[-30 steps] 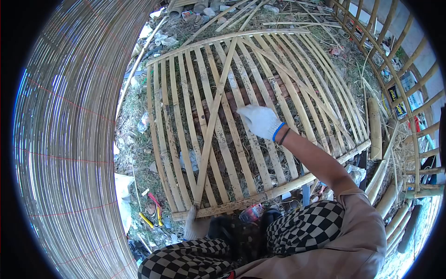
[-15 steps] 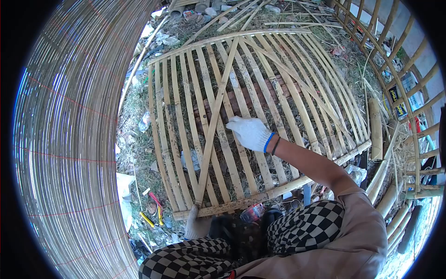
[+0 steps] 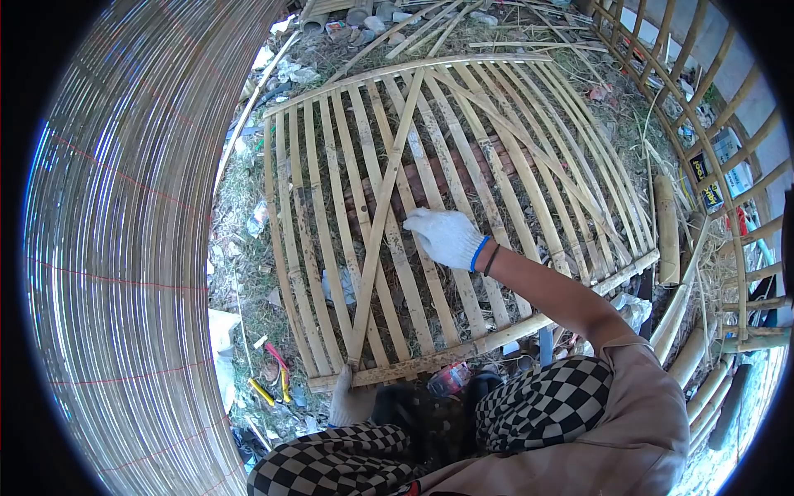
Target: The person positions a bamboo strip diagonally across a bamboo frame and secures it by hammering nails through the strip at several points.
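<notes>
A bamboo slat panel (image 3: 405, 283) with two diagonal strips lies in front of me. My right hand (image 3: 442, 236), in a white glove with a blue cuff, is over its middle slats beside the left diagonal strip (image 3: 386, 207). Its fingers are curled together; what they hold, if anything, is hidden. At the panel's near left corner, my left hand (image 3: 351, 399), also gloved, has its thumb over the bottom rail (image 3: 438, 359). The rest of its fingers are out of sight under the rail.
A tall screen of thin bamboo strips (image 3: 124, 248) stands on the left. Yellow-handled tools (image 3: 261, 391) lie on the littered ground near it. To the right are a bamboo lattice (image 3: 728, 186) and a thick bamboo piece (image 3: 667, 231). A reddish plank (image 3: 438, 178) shows beneath the slats.
</notes>
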Available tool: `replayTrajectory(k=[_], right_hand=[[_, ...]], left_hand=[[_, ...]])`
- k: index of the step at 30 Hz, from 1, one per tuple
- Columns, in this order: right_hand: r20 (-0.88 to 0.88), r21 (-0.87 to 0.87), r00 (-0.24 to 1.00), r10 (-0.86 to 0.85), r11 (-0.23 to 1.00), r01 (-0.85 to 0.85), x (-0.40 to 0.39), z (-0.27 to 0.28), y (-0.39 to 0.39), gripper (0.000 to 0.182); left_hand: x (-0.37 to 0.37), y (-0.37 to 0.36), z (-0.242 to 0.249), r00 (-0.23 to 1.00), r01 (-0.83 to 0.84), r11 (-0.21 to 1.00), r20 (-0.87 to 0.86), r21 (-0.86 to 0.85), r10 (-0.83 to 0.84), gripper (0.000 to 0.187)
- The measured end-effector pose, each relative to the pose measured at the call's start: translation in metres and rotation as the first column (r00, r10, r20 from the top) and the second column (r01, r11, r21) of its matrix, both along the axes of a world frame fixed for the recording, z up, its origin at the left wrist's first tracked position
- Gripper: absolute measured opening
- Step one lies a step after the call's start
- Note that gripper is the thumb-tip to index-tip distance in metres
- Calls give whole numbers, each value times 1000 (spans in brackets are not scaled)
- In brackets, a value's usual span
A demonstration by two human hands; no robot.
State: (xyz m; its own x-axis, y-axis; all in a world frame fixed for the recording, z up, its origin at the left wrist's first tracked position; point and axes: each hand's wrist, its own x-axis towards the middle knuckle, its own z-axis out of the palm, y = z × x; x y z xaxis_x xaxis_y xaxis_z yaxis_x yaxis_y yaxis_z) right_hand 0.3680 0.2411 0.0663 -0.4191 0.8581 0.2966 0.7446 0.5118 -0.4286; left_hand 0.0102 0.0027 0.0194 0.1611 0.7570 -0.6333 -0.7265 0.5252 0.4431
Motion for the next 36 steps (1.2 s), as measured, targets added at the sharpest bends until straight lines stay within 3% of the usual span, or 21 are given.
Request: replayTrajectory(k=[5,11,20,29,32,36], right_hand=[[-3,-11,1000,-9,1000,9,0,1,-1,22],[-6,-13,1000,-12,1000,12,0,2,-2,21],[-7,6,1000,-18,1000,18,0,1,-3,22],[7,-12,999,-32,999,32,0,1,-4,26],[4,-15,999,-35,999,35,1,1,-5,27],[-3,-34,999,-36,999,36,1,1,-6,27]], left_hand=[[-5,-3,-16,1000,-1,1000,-28,16,1,49],[1,-2,-2,997,-74,997,-29,-34,73,45],[3,-2,-6,992,41,997,-121,63,-33,54],[0,-1,-1,999,16,999,36,49,-18,53],[2,0,4,980,138,987,-156,78,-124,51],[-13,-4,-26,992,125,986,-8,113,-125,53]])
